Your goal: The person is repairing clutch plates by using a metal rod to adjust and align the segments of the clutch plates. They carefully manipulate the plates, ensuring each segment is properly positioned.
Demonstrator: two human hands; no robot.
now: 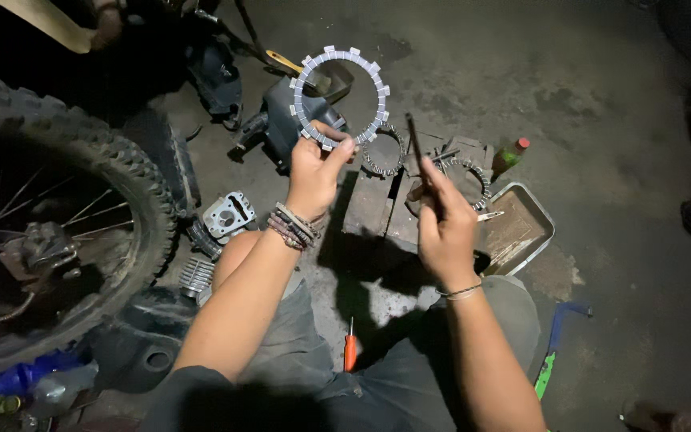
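my left hand (313, 172) pinches the lower edge of a grey toothed metal clutch ring (340, 96), holding it upright at arm's length above the concrete floor (601, 120). my right hand (444, 228) is closed around a thin dark metal rod (413, 142) that points upward, just right of the ring and not touching it. below them, two more toothed rings (383, 152) rest on a flat stone block (369, 204), with a shallow rectangular metal tray (531, 224) beside it and a small green bottle with a red cap (510, 157) near the tray. a knobby black motorcycle tyre (81, 160) fills the left side, a finned grey engine cylinder (228, 216) lies by my knee, and an orange-handled screwdriver (350, 350) lies between my legs. to work the ring well, i judge the grip should stay on the rim, fingers clear of the teeth, the ring tilted toward the light and the rod kept steady.
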